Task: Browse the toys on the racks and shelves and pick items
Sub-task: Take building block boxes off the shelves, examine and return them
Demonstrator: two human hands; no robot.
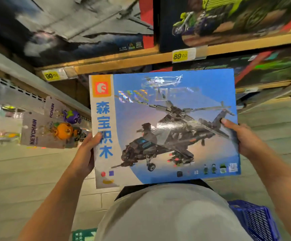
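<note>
While gripped by both hands | helicopter box (165,126) (blue) | basket (256,221) contents hidden

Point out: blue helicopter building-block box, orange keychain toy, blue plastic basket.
blue helicopter building-block box (165,126), head view, front face centre
orange keychain toy (63,130), head view, round body
blue plastic basket (256,221), head view, mesh wall

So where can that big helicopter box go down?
The bare floor below the keychain cards is free, left of the helicopter box. The blue basket at the right shows room too. The shelves above are packed with boxes.
</note>
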